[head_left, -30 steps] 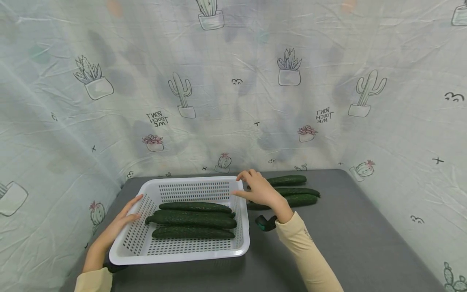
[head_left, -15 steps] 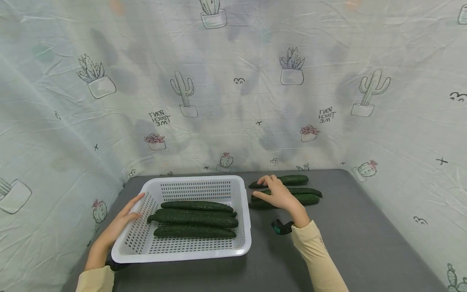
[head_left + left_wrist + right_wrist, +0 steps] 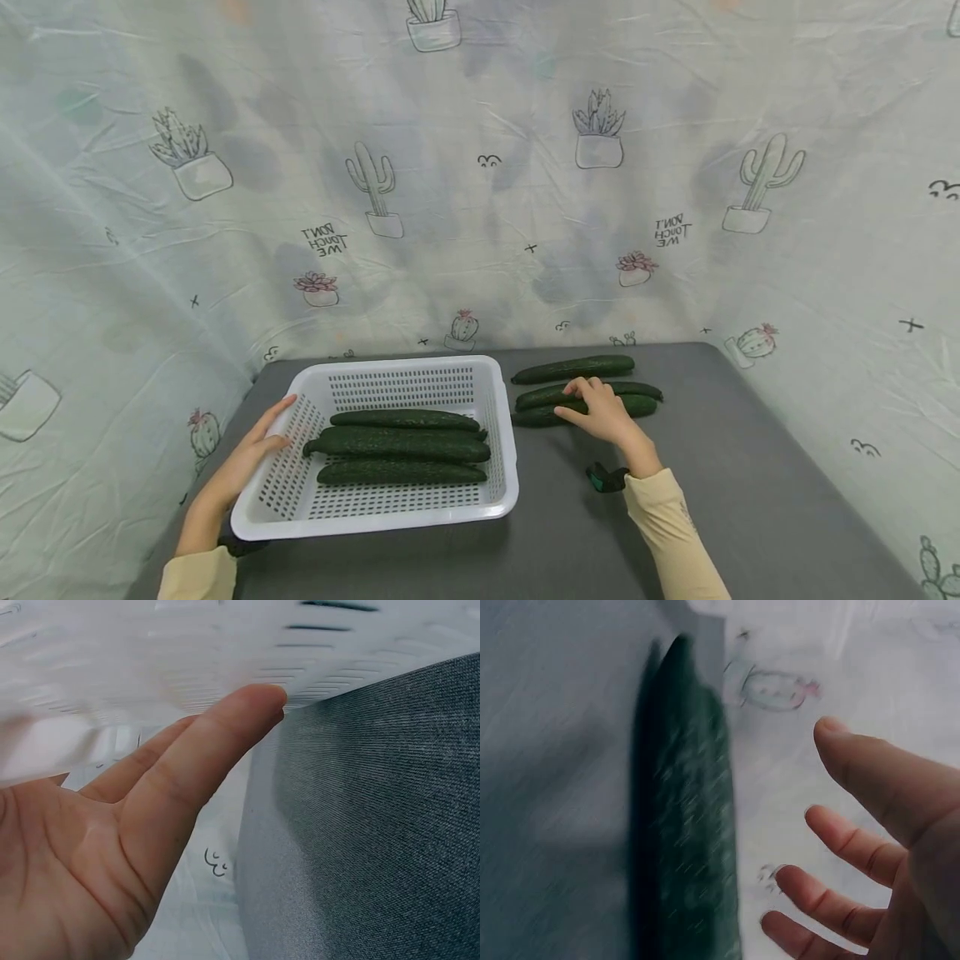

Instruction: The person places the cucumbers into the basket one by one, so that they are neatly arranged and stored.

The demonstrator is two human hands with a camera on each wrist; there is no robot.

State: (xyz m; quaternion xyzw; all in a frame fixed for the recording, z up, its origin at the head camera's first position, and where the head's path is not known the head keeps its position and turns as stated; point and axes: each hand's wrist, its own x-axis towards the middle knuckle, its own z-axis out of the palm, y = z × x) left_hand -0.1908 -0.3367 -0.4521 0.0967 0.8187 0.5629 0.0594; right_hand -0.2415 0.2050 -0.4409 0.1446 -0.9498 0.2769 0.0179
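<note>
In the head view the right hand [image 3: 606,419] has moved from the basket [image 3: 375,523] to the loose cucumbers [image 3: 573,369] near the table's [image 3: 735,475] far edge, in the left wrist view the left hand's [image 3: 97,847] straight fingers touch the basket, and in the right wrist view parted fingers hold nothing.

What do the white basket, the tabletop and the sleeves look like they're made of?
The basket looks like slightly glossy moulded plastic: smooth rim, regular slots. The tabletop seems covered in matte fabric, since the left wrist view shows fine woven lines. The sleeves look like soft matte cloth with small folds; fibre unclear.
</note>
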